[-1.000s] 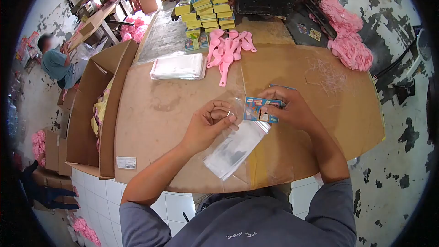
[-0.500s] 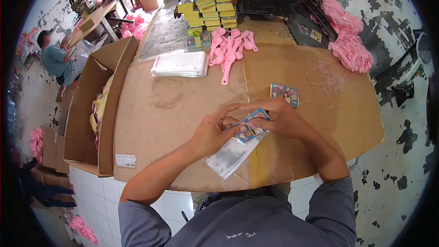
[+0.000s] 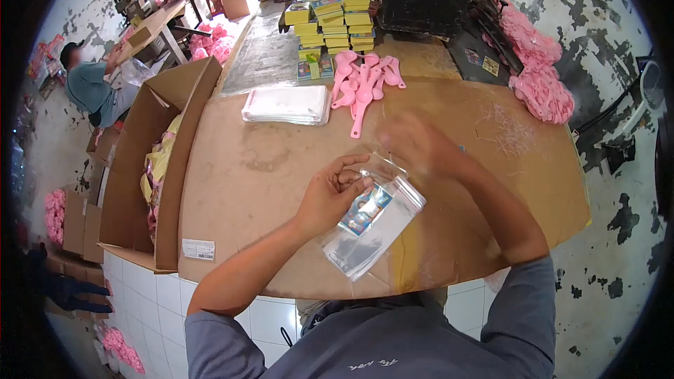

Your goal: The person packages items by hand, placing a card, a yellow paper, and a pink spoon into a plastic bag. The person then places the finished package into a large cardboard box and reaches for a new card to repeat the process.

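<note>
My left hand (image 3: 333,193) pinches the top of a clear plastic bag (image 3: 382,235) above the table's near middle. A small blue printed card (image 3: 366,210) shows through the plastic and seems to lie inside the bag. My right hand (image 3: 414,142), smeared by motion, is apart from the bag, just short of a pile of pink plastic scoops (image 3: 363,91); its fingers cannot be made out. Left of the scoops lies a stack of clear plastic bags (image 3: 286,104). The other card pile (image 3: 461,148) is nearly all hidden behind my right forearm.
Stacks of yellow-edged cards (image 3: 330,21) stand at the back. A large open carton (image 3: 193,140) borders the cardboard-covered table (image 3: 246,175) on the left. Pink bundles (image 3: 540,95) are at the right back. A person (image 3: 95,84) sits beyond the carton at far left.
My right hand has let go of the card and moved up and away, towards the scoops. The card now lies lower, under the plastic, while my left hand keeps hold of the bag.
</note>
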Tool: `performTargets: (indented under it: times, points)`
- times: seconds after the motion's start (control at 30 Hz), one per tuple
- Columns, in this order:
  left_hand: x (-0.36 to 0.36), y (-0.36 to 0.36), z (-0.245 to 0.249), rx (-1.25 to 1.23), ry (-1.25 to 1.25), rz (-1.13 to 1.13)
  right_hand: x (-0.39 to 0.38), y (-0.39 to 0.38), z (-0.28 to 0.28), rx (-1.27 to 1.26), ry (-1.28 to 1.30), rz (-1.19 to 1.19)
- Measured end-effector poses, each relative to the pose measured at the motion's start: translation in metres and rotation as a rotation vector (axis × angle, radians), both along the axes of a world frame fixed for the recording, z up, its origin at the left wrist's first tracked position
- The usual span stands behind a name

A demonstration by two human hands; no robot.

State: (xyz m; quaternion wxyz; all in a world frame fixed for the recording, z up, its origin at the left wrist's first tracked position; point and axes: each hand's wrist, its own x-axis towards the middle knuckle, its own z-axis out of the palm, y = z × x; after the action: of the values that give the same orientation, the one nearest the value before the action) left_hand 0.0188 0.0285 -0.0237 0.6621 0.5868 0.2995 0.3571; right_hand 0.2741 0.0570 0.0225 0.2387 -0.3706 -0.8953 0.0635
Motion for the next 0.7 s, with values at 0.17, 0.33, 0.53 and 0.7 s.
performTargets:
  times: [0.17, 0.33, 0.53, 0.7]
  points:
    - [-0.005, 0.009, 0.001, -0.009, 0.038, -0.048, -0.028, 0.142, -0.009, -0.01, -0.116, -0.357]
    - [-0.008, 0.005, -0.004, 0.007, 0.02, -0.068, -0.051, 0.218, -0.033, -0.127, -0.221, -0.472]
    - [-0.007, 0.005, -0.013, 0.019, -0.037, -0.09, -0.015, 0.203, -0.04, -0.195, -0.258, -0.432]
    - [-0.006, 0.005, -0.013, 0.042, 0.009, -0.09, 0.018, 0.149, -0.037, -0.15, -0.252, -0.393]
